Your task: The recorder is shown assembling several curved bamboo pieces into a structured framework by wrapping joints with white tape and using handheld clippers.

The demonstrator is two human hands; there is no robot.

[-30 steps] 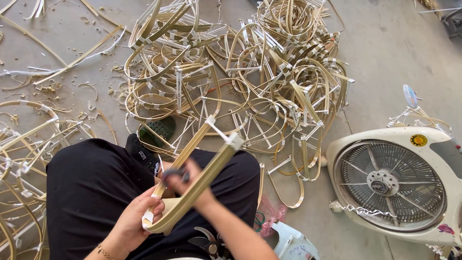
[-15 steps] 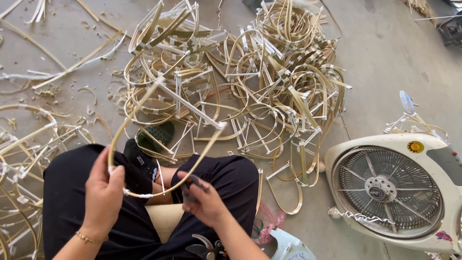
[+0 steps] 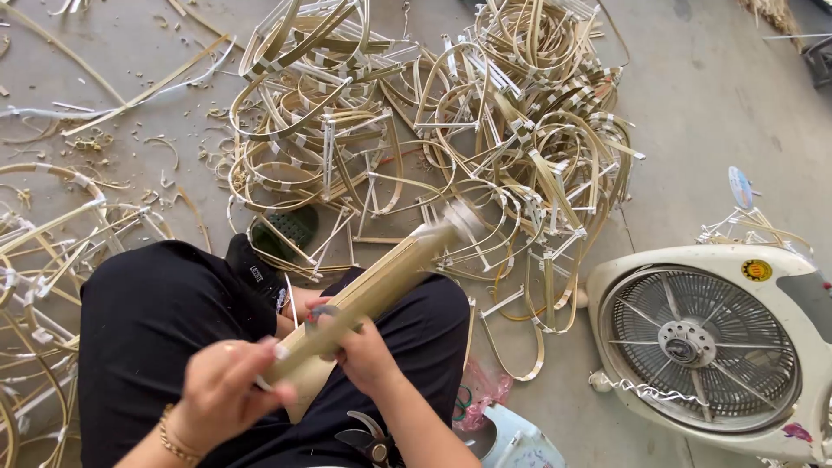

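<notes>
Over our lap, our left hand and right hand both grip a folded bamboo strip. A big pile of taped hoops lies finished on the floor; loose strips lie unbent.

My left hand wraps the near end of a long pale bent bamboo strip, fingers closed round it, gold bracelet at the wrist. My right hand grips the strip just above, w/ a small grey roll of tape at the fingers. Strip slants up & right over my black-trousered lap; far end is blurred. Beyond my knees: big tangled heap of taped bamboo hoops on the grey concrete floor. White box fan lies face-up at right. Black-handled pruning shears rest near my right forearm.
</notes>
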